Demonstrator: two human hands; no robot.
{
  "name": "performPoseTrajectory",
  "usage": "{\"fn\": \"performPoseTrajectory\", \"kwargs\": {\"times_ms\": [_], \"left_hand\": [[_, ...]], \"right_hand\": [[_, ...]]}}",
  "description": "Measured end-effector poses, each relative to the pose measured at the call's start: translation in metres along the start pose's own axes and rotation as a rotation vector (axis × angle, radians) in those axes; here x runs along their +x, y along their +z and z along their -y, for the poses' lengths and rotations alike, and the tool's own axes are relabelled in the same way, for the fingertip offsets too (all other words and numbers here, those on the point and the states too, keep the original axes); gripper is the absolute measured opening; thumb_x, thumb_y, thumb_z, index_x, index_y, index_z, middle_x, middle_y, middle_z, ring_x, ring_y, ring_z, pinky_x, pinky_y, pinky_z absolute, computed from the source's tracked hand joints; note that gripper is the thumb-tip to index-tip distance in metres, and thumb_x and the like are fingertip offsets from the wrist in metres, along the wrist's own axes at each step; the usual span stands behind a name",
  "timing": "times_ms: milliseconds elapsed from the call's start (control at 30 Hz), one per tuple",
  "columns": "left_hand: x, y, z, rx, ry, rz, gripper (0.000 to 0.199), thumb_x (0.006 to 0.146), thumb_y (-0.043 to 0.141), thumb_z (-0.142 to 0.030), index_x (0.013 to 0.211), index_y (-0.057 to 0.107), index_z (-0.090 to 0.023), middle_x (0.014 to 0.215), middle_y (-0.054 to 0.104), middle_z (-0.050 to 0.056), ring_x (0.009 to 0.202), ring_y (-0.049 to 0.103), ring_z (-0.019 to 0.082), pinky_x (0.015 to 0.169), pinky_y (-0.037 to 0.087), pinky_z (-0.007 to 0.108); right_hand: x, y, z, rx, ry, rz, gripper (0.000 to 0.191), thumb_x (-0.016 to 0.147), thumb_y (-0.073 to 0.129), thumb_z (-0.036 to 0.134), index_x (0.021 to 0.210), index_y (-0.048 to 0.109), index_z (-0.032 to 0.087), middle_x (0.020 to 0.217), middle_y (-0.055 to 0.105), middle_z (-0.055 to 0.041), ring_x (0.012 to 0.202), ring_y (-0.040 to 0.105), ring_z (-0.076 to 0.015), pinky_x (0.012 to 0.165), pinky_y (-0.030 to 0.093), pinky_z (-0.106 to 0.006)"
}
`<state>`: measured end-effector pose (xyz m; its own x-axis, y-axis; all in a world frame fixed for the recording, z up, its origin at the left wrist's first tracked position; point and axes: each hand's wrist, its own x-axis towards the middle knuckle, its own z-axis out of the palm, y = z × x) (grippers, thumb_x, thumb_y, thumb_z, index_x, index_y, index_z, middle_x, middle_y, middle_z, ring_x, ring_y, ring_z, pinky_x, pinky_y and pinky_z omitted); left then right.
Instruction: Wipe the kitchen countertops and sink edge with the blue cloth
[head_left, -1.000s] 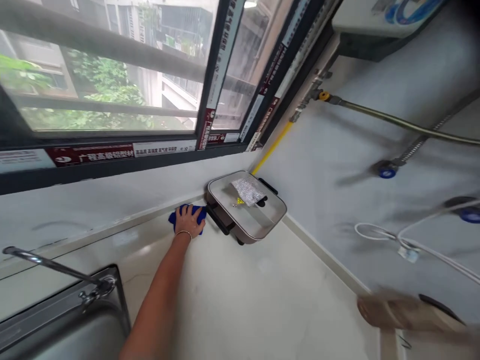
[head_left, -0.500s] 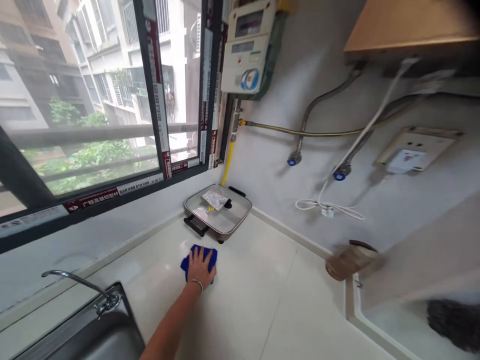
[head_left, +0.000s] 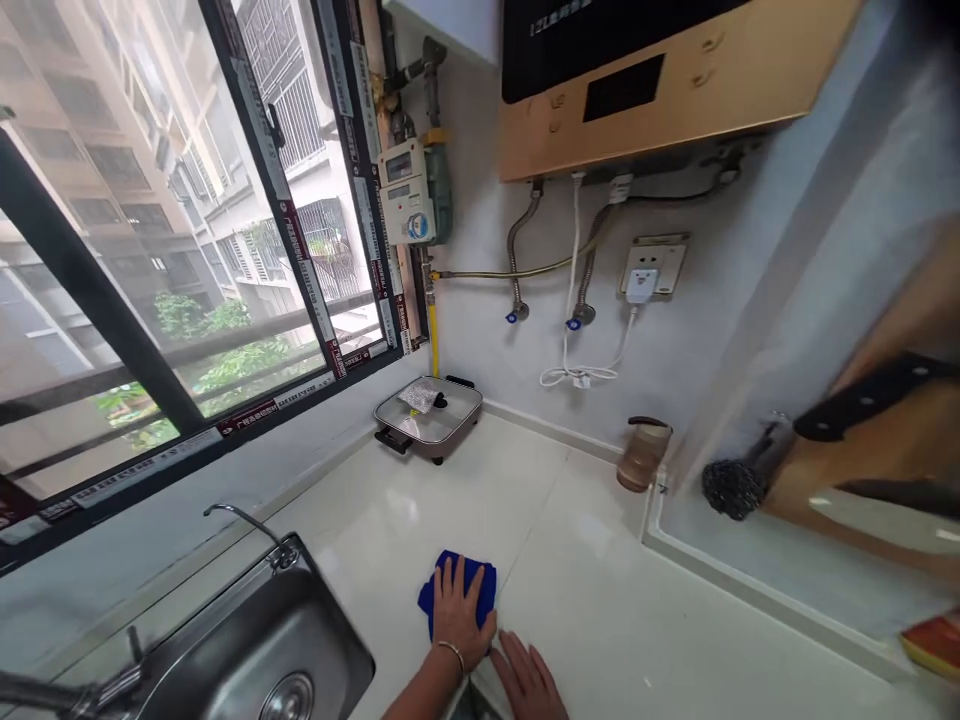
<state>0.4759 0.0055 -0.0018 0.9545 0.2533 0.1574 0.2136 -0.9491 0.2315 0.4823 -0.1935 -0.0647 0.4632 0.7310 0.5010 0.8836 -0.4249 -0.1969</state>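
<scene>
Head view: left hand (head_left: 456,612) palm down on a blue cloth (head_left: 487,585), fingers spread and straight, pressing on it rather than closed round it; cloth showed past the fingertips and to both sides of the hand. Thin bracelet (head_left: 452,655) at that wrist. Right hand (head_left: 531,682) just beside, at the lower edge of the view, fingers extended and holding nothing visible; could not tell whether it touched the left thumb. Cloth lay flat on the pale glossy countertop (head_left: 600,610), right of a steel sink (head_left: 251,625) and near its rim. Slender curved faucet (head_left: 251,520) rose at the sink's far corner. Beyond the cloth, well apart from it, a square lidded pan (head_left: 450,428) sat near the corner under the window (head_left: 247,320), a silvery packet (head_left: 420,397) on its lid. Farther right, by the wall, a brown translucent jug (head_left: 642,458); past that, a dark scrubber (head_left: 733,488) hung beside a black-handled knife (head_left: 862,400). Yellow pipe (head_left: 434,340) ran up behind the pan to a meter (head_left: 406,195). On the wall above, a gold-and-black unit (head_left: 660,110), hoses beneath it, and a white plug (head_left: 642,286) in a socket (head_left: 671,262).
</scene>
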Motion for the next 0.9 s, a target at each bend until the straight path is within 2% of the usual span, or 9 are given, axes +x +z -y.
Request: {"fn": "performPoseTrajectory", "kwargs": {"times_ms": [100, 167, 267, 367, 500, 633, 767, 900], "left_hand": [[-0.032, -0.007, 0.002, 0.054, -0.011, -0.022, 0.069, 0.088, 0.056, -0.048, 0.153, 0.033, -0.038, 0.164, 0.03, 0.006, 0.151, 0.024, 0.036, 0.123, 0.025, 0.06], [-0.052, -0.013, 0.007, 0.096, -0.023, -0.038, 0.065, 0.091, 0.053, -0.049, 0.152, 0.034, -0.038, 0.162, 0.033, 0.006, 0.15, 0.027, 0.036, 0.121, 0.027, 0.06], [-0.077, -0.019, 0.013, 0.156, -0.027, -0.06, 0.063, 0.092, 0.052, -0.049, 0.151, 0.036, -0.037, 0.161, 0.035, 0.006, 0.149, 0.03, 0.036, 0.12, 0.031, 0.06], [-0.088, -0.021, 0.016, 0.193, -0.016, -0.083, 0.062, 0.091, 0.055, -0.047, 0.15, 0.038, -0.037, 0.161, 0.035, 0.005, 0.148, 0.033, 0.036, 0.119, 0.033, 0.058], [-0.08, -0.02, 0.012, 0.187, -0.013, -0.106, 0.061, 0.091, 0.056, -0.048, 0.149, 0.04, -0.038, 0.159, 0.039, 0.006, 0.146, 0.036, 0.038, 0.117, 0.035, 0.061], [-0.059, -0.016, -0.004, 0.091, 0.017, -0.074, 0.063, 0.091, 0.055, -0.051, 0.15, 0.039, -0.038, 0.159, 0.038, 0.009, 0.147, 0.032, 0.04, 0.118, 0.032, 0.065], [-0.035, -0.003, -0.036, 0.005, 0.081, -0.034, 0.068, 0.09, 0.057, -0.052, 0.152, 0.034, -0.039, 0.163, 0.031, 0.01, 0.15, 0.025, 0.041, 0.12, 0.027, 0.066], [-0.012, 0.014, -0.079, -0.068, 0.194, -0.002, 0.075, 0.087, 0.059, -0.057, 0.154, 0.029, -0.039, 0.165, 0.024, 0.011, 0.15, 0.023, 0.043, 0.119, 0.027, 0.068]], "right_hand": [[-0.003, -0.007, 0.011, -0.019, 0.048, 0.032, 0.102, 0.067, 0.054, 0.007, 0.161, 0.019, 0.022, 0.164, 0.026, -0.0079, 0.148, 0.031, -0.0289, 0.121, 0.03, -0.049], [-0.004, -0.012, 0.018, -0.026, 0.068, 0.025, 0.107, 0.066, 0.049, 0.003, 0.163, 0.008, 0.021, 0.165, 0.019, -0.009, 0.15, 0.027, -0.0287, 0.121, 0.03, -0.051], [-0.004, -0.017, 0.024, -0.015, 0.074, -0.03, 0.106, 0.069, 0.045, 0.0, 0.162, -0.002, 0.018, 0.165, 0.018, -0.0113, 0.149, 0.029, -0.0282, 0.119, 0.033, -0.051], [-0.002, -0.024, 0.025, -0.006, 0.042, -0.098, 0.103, 0.071, 0.044, 0.001, 0.162, -0.004, 0.014, 0.164, 0.023, -0.0137, 0.147, 0.033, -0.0273, 0.119, 0.035, -0.05], [-0.005, -0.04, 0.025, -0.061, 0.073, -0.117, 0.098, 0.074, 0.047, 0.005, 0.162, 0.005, 0.013, 0.164, 0.025, -0.0137, 0.149, 0.03, -0.0293, 0.121, 0.028, -0.055], [-0.033, -0.059, 0.014, -0.142, 0.149, -0.066, 0.096, 0.076, 0.053, 0.015, 0.162, 0.01, 0.013, 0.164, 0.024, -0.0136, 0.151, 0.023, -0.0317, 0.124, 0.014, -0.056], [-0.064, -0.07, -0.002, -0.209, 0.205, -0.02, 0.102, 0.073, 0.06, 0.027, 0.162, 0.011, 0.013, 0.164, 0.023, -0.0136, 0.152, 0.016, -0.0353, 0.125, 0.005, -0.056], [-0.071, -0.069, -0.007, -0.235, 0.246, 0.067, 0.107, 0.07, 0.062, 0.03, 0.162, 0.01, 0.016, 0.165, 0.022, -0.0118, 0.153, 0.014, -0.0363, 0.124, 0.004, -0.057]]}}
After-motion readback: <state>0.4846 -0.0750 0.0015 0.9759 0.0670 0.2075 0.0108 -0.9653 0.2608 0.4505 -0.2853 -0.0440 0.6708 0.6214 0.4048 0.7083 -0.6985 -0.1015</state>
